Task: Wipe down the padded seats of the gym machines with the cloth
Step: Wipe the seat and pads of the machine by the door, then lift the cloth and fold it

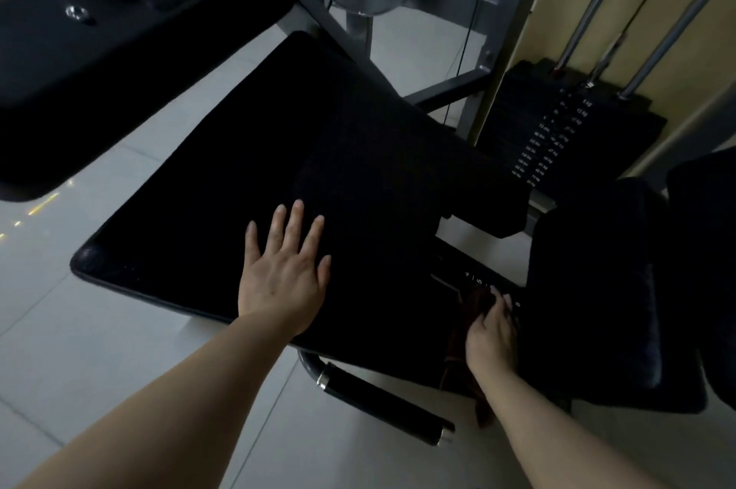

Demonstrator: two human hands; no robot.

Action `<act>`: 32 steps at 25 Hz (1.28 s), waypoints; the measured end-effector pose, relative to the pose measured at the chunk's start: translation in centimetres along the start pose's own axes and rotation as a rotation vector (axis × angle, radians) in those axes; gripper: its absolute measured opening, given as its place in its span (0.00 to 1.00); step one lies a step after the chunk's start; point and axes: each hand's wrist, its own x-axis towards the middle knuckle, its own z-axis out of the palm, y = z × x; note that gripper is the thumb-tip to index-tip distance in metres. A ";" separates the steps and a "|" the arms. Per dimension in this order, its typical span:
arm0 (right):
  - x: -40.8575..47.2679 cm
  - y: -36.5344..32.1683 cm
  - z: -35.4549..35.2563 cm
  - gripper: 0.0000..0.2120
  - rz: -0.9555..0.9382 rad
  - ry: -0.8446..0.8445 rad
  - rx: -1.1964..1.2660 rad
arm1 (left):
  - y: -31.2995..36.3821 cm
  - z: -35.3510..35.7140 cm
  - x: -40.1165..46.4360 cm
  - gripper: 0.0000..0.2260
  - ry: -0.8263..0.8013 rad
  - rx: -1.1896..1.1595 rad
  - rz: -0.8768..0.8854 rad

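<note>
We treat each hand as a grip. The left hand [282, 273] lies flat on the padded seat [223, 186], fingers straight and spread, palm down near the seat's near edge; it holds nothing and only bears on the pad. The right hand [492, 333] is curled round the cloth [474, 299], a dark reddish fabric that bunches at the fingertips and hangs below the wrist. We judge this grip to be clamped on the cloth, though the dim light hides the exact finger placement.

The relation that governs the coming move is this: the seat surface lies to the left of and slightly beyond the cloth-holding grip. The cloth sits off the seat's right edge, in the gap between this seat and the dark pad [589, 289] to the right of the grip, over a black frame member with small white markings [478, 277]. We cannot tell whether the cloth touches that member.

The seat's long axis runs from the near left corner away toward the far right, where the weight stack [557, 134] stands. The right hand is the nearer one to the unwiped right portion; the left hand already occupies the near middle of the pad.

We judge that the next stroke calls for carrying the cloth leftward and up onto the pad, then sweeping along the long axis. The left hand lies in that path and would need to lift or shift. A black handle [382, 401] projects below the seat, just near of both grips.
</note>
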 end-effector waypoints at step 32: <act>-2.0 -25.5 -26.2 0.12 -0.078 -0.224 0.456 | 5.0 -27.6 6.8 0.19 -0.226 0.039 0.311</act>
